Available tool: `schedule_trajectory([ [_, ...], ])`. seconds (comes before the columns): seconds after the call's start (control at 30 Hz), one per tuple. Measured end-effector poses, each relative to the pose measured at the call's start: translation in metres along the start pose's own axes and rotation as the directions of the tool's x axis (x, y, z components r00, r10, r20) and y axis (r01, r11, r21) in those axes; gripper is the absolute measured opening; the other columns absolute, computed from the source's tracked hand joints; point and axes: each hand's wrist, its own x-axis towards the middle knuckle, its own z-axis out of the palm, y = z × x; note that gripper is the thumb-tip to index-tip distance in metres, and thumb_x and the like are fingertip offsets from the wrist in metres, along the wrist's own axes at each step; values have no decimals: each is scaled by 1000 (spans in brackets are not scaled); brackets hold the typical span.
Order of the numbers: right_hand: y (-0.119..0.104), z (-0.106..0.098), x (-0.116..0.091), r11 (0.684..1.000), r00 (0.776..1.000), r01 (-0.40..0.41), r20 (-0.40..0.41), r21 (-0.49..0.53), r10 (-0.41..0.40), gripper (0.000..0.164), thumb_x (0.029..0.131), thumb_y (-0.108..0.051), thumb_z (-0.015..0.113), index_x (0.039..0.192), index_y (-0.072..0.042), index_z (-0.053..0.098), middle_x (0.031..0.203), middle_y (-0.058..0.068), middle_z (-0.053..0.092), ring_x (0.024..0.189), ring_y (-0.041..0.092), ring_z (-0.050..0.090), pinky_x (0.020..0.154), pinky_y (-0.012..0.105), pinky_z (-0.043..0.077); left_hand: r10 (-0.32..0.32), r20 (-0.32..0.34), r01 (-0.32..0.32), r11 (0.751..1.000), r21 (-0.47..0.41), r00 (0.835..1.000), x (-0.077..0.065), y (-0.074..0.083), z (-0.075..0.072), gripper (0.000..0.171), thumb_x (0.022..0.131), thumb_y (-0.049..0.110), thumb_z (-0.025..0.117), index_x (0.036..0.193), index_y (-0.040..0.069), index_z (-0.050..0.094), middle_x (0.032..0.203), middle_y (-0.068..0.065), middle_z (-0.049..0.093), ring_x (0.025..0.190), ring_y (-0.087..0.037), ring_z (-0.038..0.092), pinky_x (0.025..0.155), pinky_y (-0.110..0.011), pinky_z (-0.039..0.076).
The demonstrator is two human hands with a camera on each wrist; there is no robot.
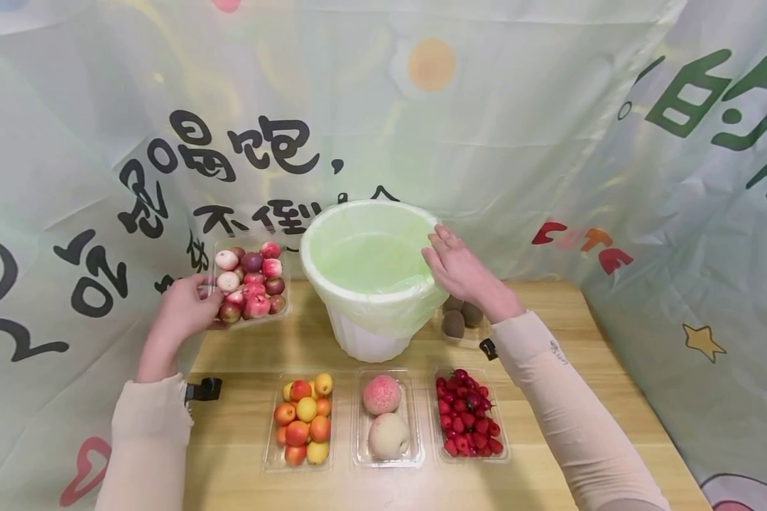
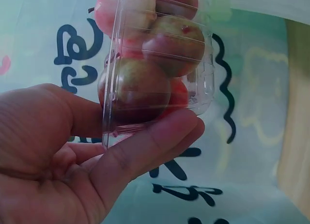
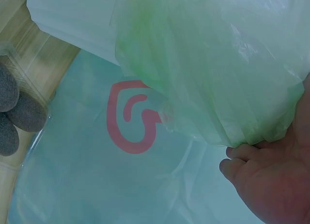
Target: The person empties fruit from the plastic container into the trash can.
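My left hand (image 1: pixel 188 306) grips the near left edge of a clear plastic box of small red, purple and pale round fruits (image 1: pixel 253 282). In the left wrist view the thumb and fingers (image 2: pixel 150 144) close around one end of that box. A white bin (image 1: pixel 364 333) lined with a thin pale green bag (image 1: pixel 383 323) stands in the middle. On its right side my right hand (image 1: pixel 463 266) rests at the rim with fairly straight fingers. From the right wrist camera, that hand (image 3: pixel 271 178) lies against the hanging bag (image 3: pixel 218 88), some fingers hidden by it.
Along the front of the wooden table (image 1: pixel 230 454) stand clear boxes of orange and yellow fruits (image 1: pixel 305 419), two peaches (image 1: pixel 385 419) and red berries (image 1: pixel 468 415). Behind my right forearm is a box of dark brown kiwis (image 1: pixel 454 323). Printed cloth walls (image 1: pixel 518 156) surround the table.
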Motion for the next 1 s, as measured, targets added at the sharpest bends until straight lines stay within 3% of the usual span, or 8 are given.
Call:
schedule_trajectory([
  [0.37, -1, -1, 0, 1000, 1000, 11, -2, -4, -11, 69, 115, -43, 24, 164, 6, 24, 177, 22, 8, 165, 37, 7, 135, 51, 10, 30, -6, -30, 999, 37, 1000, 23, 38, -9, 38, 105, 15, 50, 131, -11, 57, 102, -31, 72, 71, -23, 78, 64, -27, 63],
  [0.47, -1, -1, 0, 1000, 1000, 11, -3, -4, -11, 69, 115, -43, 24, 164, 6, 24, 177, 22, 8, 165, 37, 7, 135, 51, 10, 24, 15, -24, 1000, 11, 1000, 29, 50, -11, 39, 105, 16, 50, 133, -11, 55, 115, -37, 69, 76, -27, 80, 68, -33, 66],
  [0.7, -2, -1, 0, 1000, 1000, 4, 1, -9, -4, 69, 115, -43, 24, 164, 6, 23, 177, 21, 7, 165, 37, 6, 135, 51, 10, 6, 56, -3, 999, -41, 998, 38, 68, -22, 40, 105, 13, 49, 135, -13, 50, 117, -39, 66, 74, -26, 80, 68, -32, 66],
  [1.0, -1, 0, 0, 1000, 1000, 9, -9, -10, -9, 68, 115, -41, 25, 164, 7, 24, 176, 24, 9, 165, 39, 8, 135, 52, 10, 1, 83, 8, 995, -100, 997, 48, 89, -31, 39, 103, 11, 50, 134, -12, 53, 103, -22, 73, 68, -15, 78, 69, -30, 66],
])
